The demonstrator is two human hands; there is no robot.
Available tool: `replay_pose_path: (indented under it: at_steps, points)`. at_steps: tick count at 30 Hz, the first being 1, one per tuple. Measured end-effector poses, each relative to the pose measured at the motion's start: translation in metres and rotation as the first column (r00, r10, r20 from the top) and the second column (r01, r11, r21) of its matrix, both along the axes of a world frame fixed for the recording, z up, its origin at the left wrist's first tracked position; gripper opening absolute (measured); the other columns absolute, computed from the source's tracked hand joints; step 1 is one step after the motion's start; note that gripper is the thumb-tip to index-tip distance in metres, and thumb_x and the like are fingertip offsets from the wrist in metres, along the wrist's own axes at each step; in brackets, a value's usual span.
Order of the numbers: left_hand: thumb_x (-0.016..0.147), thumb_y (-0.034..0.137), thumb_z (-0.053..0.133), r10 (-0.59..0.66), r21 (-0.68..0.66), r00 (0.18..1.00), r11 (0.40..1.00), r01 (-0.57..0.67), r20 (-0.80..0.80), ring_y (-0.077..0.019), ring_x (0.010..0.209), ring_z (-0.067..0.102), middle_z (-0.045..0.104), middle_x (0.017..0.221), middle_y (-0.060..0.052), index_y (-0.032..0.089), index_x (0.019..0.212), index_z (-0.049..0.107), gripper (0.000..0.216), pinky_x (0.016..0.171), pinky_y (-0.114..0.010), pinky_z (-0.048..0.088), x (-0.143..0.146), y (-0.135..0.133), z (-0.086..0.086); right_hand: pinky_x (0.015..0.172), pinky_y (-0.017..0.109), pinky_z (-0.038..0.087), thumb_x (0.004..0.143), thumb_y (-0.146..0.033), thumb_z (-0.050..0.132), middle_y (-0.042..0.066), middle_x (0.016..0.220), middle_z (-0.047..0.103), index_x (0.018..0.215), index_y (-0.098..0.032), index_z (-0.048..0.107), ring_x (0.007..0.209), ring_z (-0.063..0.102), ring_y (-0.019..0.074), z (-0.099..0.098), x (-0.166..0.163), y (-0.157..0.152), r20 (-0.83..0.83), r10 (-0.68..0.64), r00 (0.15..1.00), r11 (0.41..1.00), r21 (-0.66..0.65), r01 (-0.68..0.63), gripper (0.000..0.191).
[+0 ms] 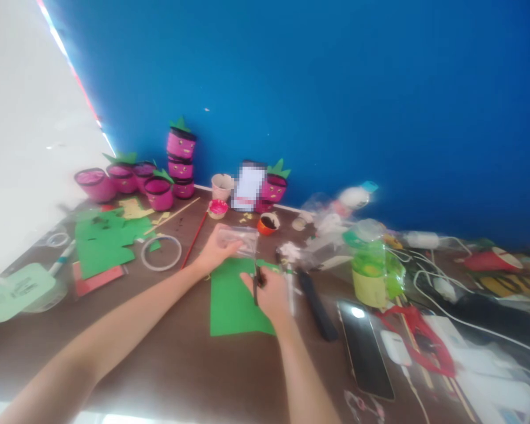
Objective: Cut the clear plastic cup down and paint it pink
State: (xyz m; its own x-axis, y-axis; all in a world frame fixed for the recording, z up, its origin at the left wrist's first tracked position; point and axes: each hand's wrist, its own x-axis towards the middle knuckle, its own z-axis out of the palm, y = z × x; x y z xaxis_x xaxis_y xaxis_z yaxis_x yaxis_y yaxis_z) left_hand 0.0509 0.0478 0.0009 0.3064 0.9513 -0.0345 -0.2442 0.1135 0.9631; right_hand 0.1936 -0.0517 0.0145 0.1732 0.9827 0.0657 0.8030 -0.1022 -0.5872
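My left hand [217,250] grips a small clear plastic bag [239,239] just past the far edge of a green paper sheet [232,300] lying on the brown table. My right hand [270,294] rests on that sheet, closed round a thin dark stick-like tool [256,282] that I cannot name. The view is blurred.
Pink strawberry-faced cups [159,192] stand and stack at the back left by the blue wall. Green paper scraps [106,238], a tape ring [161,252], a red stick [195,238], small paint bowls [218,208] lie near. A phone [364,347], cables, a green cup [370,277] crowd the right.
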Motion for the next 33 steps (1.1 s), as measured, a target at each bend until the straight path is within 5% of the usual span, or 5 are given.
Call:
replay_pose_path:
  at_steps: [19, 26, 33]
  points:
    - [0.061, 0.037, 0.072, 0.015, -0.008, 0.999, 1.000, -0.014, 0.052, -0.0138, 0.071, 0.062, 0.059, 0.083, -0.001, 0.019, 0.092, 0.039, 0.050, 0.059, -0.025, 0.051, 0.000, 0.001, -0.002, 0.042, 0.023, 0.021, 0.070, -0.065, 0.051, -0.003, 0.043, 0.038, 0.046, -0.020, 0.037, 0.043, 0.030, 0.0092, -0.002, 0.001, 0.001, -0.043, -0.047, 0.998, 0.998, 0.029, 0.048, 0.053]
    - [0.058, 0.035, 0.074, -0.034, -0.007, 0.996, 0.999, 0.035, 0.085, -0.0183, 0.078, 0.062, 0.056, 0.083, 0.000, 0.021, 0.093, 0.035, 0.054, 0.060, -0.033, 0.055, 0.003, -0.001, -0.007, 0.043, 0.022, 0.024, 0.070, -0.061, 0.053, -0.003, 0.046, 0.040, 0.052, -0.019, 0.046, 0.044, 0.032, 0.0092, -0.010, 0.004, 0.002, -0.177, 0.017, 0.984, 1.000, -0.013, -0.020, 0.046]
    - [0.061, 0.034, 0.073, -0.004, -0.015, 0.987, 1.000, 0.006, 0.160, -0.0164, 0.079, 0.061, 0.055, 0.083, 0.001, 0.021, 0.092, 0.033, 0.052, 0.063, -0.035, 0.056, 0.006, -0.005, -0.002, 0.042, 0.021, 0.022, 0.068, -0.059, 0.055, -0.006, 0.048, 0.029, 0.050, -0.019, 0.037, 0.046, 0.027, 0.0077, -0.017, 0.004, 0.004, -0.332, -0.017, 0.943, 0.998, -0.060, -0.004, 0.047]
